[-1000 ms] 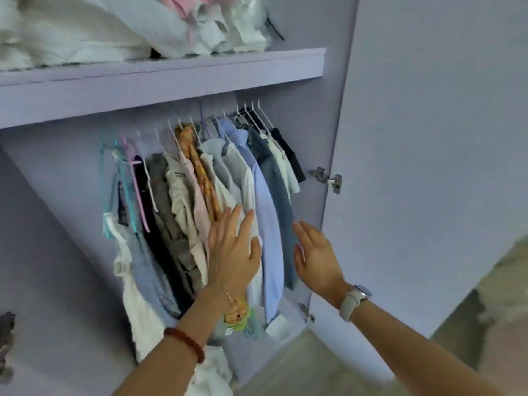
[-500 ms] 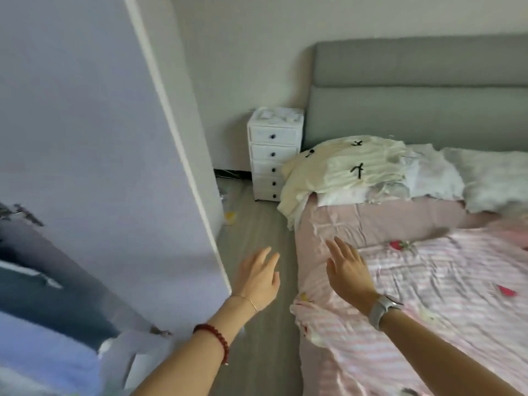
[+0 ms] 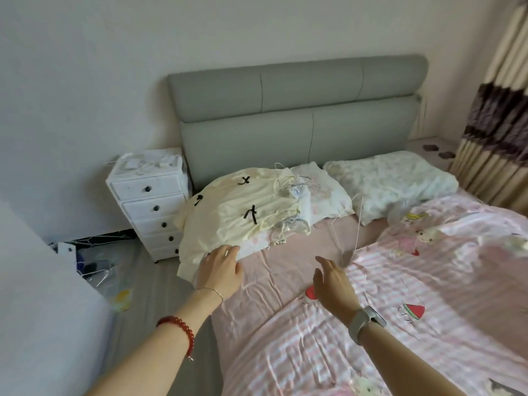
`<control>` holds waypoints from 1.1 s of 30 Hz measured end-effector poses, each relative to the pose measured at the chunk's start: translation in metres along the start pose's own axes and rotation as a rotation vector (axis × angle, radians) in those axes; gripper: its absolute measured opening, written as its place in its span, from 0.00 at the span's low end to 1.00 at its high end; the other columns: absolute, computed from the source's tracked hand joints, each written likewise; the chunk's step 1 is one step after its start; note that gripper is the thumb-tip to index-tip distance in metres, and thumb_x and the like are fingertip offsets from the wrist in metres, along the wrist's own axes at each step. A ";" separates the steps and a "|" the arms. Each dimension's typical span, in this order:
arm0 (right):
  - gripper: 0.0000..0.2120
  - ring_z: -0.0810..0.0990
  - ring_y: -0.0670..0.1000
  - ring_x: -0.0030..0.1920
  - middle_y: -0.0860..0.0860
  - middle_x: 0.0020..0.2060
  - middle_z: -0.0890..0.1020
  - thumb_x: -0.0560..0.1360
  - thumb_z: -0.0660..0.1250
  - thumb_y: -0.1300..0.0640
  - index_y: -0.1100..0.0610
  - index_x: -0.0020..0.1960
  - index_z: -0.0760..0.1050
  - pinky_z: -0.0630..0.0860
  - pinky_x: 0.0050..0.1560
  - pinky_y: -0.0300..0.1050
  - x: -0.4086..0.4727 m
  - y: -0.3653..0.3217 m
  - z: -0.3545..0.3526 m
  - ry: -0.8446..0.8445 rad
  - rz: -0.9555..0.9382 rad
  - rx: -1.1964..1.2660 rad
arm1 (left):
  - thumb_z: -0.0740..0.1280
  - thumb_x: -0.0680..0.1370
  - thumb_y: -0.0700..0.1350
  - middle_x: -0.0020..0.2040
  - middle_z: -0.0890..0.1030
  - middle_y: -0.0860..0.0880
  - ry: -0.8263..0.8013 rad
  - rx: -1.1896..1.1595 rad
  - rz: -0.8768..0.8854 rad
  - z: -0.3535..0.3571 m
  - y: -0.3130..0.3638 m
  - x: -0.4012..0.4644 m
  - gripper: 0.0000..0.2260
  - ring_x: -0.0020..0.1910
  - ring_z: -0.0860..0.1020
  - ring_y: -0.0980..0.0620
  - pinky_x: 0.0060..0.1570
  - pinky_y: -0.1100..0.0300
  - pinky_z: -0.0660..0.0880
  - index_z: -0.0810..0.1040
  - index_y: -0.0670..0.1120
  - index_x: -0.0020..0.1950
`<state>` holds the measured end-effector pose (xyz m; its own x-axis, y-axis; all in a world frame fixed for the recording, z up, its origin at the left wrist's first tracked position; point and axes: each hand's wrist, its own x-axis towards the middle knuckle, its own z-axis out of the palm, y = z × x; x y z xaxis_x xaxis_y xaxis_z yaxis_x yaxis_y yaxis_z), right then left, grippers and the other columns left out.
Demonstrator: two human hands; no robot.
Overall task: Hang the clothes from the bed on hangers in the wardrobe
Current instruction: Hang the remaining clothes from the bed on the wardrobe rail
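A pale yellow garment with small black bows [image 3: 243,215] lies in a heap at the head of the bed, over other light clothes and wire hangers [image 3: 288,184]. A thin white wire hanger [image 3: 347,224] lies on the pink sheet [image 3: 285,267] beside it. My left hand [image 3: 221,270] reaches out with straight fingers, its fingertips at the yellow garment's lower edge. My right hand [image 3: 334,284] is stretched forward above the sheet, fingers straight, holding nothing, just short of the white hanger.
A grey padded headboard [image 3: 297,115] backs the bed. A white chest of drawers [image 3: 148,204] stands left of it, with bags and wire hangers on the floor [image 3: 94,270]. A pink striped quilt [image 3: 414,310] covers the right side, pillows [image 3: 388,181] behind. The lilac wardrobe door [image 3: 43,295] fills the lower left.
I have turned from the wardrobe's hanging shirts to the bed. Both hands have moved forward over the bed, the left one reaching the yellow garment.
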<state>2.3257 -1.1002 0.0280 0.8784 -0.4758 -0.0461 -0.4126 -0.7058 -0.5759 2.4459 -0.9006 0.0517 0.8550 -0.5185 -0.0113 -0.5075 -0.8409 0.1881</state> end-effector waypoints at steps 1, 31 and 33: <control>0.19 0.68 0.57 0.66 0.58 0.66 0.70 0.79 0.54 0.60 0.60 0.69 0.63 0.64 0.64 0.47 0.022 0.001 0.004 0.006 0.023 0.014 | 0.55 0.79 0.46 0.69 0.68 0.48 -0.026 0.001 0.007 0.009 -0.003 0.029 0.19 0.65 0.69 0.48 0.59 0.56 0.68 0.65 0.47 0.70; 0.16 0.67 0.51 0.33 0.51 0.31 0.69 0.81 0.50 0.52 0.63 0.44 0.67 0.64 0.38 0.45 0.396 0.017 0.136 0.308 0.436 0.475 | 0.78 0.59 0.35 0.42 0.80 0.43 0.100 -0.111 0.079 0.220 -0.129 0.310 0.14 0.32 0.79 0.42 0.25 0.56 0.73 0.77 0.43 0.38; 0.14 0.64 0.49 0.30 0.50 0.28 0.66 0.81 0.50 0.55 0.62 0.41 0.64 0.63 0.38 0.45 0.384 0.003 0.126 0.350 0.266 0.467 | 0.79 0.60 0.40 0.52 0.79 0.40 0.100 -0.115 0.081 0.205 -0.121 0.310 0.22 0.42 0.81 0.39 0.30 0.52 0.77 0.75 0.42 0.50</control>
<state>2.6923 -1.2189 -0.0947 0.5973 -0.8019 -0.0126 -0.3875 -0.2747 -0.8800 2.7501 -0.9911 -0.1762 0.8214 -0.5606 0.1055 -0.5641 -0.7709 0.2957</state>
